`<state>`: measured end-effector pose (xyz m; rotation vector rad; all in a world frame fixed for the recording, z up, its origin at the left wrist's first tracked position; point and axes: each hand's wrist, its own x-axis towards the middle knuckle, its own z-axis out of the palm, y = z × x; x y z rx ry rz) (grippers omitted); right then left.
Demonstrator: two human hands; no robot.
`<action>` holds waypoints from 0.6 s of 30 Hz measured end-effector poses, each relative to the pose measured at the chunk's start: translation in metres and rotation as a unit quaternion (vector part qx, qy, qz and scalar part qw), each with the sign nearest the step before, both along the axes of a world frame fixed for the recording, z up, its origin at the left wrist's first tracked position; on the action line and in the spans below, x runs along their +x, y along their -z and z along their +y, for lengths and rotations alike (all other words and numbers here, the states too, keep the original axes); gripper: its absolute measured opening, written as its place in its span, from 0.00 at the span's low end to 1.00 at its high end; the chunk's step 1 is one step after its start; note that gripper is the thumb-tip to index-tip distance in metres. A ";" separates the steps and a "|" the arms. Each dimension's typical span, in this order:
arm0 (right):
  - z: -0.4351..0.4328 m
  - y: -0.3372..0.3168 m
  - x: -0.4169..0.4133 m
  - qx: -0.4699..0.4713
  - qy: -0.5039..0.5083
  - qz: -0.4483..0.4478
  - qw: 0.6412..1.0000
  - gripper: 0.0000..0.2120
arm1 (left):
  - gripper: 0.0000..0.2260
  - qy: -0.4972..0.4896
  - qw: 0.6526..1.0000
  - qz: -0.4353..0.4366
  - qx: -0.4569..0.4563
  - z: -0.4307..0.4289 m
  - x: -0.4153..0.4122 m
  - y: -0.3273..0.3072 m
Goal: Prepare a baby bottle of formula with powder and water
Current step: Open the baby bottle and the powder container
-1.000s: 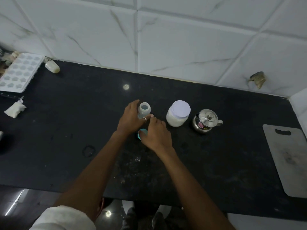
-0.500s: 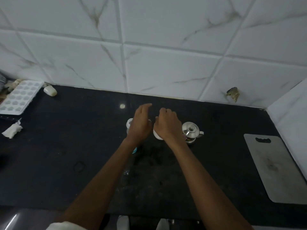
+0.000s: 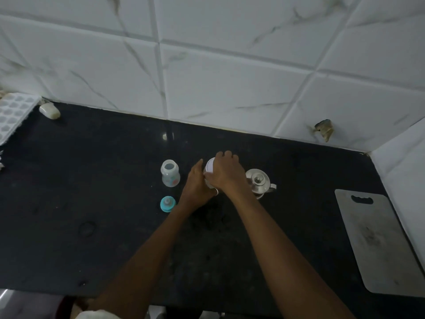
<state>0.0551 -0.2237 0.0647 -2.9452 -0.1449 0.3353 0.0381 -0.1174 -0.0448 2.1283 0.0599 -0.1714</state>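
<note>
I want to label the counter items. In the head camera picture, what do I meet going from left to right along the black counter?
Ice tray → baby bottle → left hand → right hand on the powder jar → steel pot → cutting board.

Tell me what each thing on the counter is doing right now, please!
baby bottle: upright, open, cap off, nobody touching it.
teal bottle cap: lying on the counter in front of the bottle.
powder jar: upright, white lid on, gripped by both hands.
left hand: wrapped around the jar's side.
right hand: clamped over the jar's lid.
steel pot: lid on, untouched.
cutting board: lying flat, bare.
ice tray: lying flat; contents unclear.
</note>
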 end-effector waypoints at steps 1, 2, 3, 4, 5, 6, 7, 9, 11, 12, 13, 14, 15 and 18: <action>0.000 0.002 0.002 -0.009 0.002 -0.005 1.000 0.36 | 0.48 -0.007 1.000 -0.002 -0.008 0.001 0.002 0.003; 0.001 0.003 0.003 -0.015 0.005 -0.008 1.000 0.36 | 0.45 -0.008 1.000 -0.008 -0.010 0.002 0.004 0.005; 0.001 0.004 0.004 -0.020 0.009 -0.008 1.000 0.35 | 0.41 -0.007 1.000 -0.013 -0.009 0.002 0.003 0.004; 0.001 0.003 0.005 -0.026 0.012 -0.009 1.000 0.35 | 0.38 -0.005 1.000 -0.024 -0.010 0.001 0.003 0.002; 0.001 0.003 0.006 -0.031 0.017 -0.009 0.999 0.34 | 0.35 -0.005 0.999 -0.031 -0.009 0.000 0.003 0.000; 0.002 0.004 0.007 -0.033 0.020 -0.007 0.999 0.33 | 0.34 -0.006 0.999 -0.041 -0.011 0.000 0.004 0.002; 0.002 0.004 0.008 -0.033 0.021 -0.005 0.999 0.33 | 0.34 -0.005 0.999 -0.043 -0.013 0.001 0.004 0.001; 0.003 0.004 0.010 -0.028 0.017 0.003 0.999 0.32 | 0.33 0.003 0.999 -0.047 -0.018 0.003 0.004 0.000; 0.003 0.005 0.011 -0.023 0.015 0.008 1.000 0.31 | 0.33 0.008 0.999 -0.046 -0.018 0.005 0.004 -0.002; 0.003 0.005 0.011 -0.022 0.015 0.008 1.000 0.31 | 0.33 0.009 0.999 -0.049 -0.017 0.005 0.005 -0.001; 0.003 0.006 0.011 -0.023 0.014 0.009 1.000 0.31 | 0.33 0.010 0.999 -0.051 -0.015 0.004 0.005 -0.002; 0.003 0.006 0.011 -0.025 0.013 0.009 1.000 0.31 | 0.33 0.011 0.998 -0.056 -0.014 0.003 0.005 -0.002; 0.003 0.006 0.011 -0.027 0.011 0.009 1.000 0.31 | 0.32 0.012 0.998 -0.058 -0.010 0.003 0.005 -0.002; 0.002 0.005 0.011 -0.025 -0.001 0.019 1.000 0.30 | 0.31 0.015 0.998 -0.063 -0.007 0.004 0.005 -0.003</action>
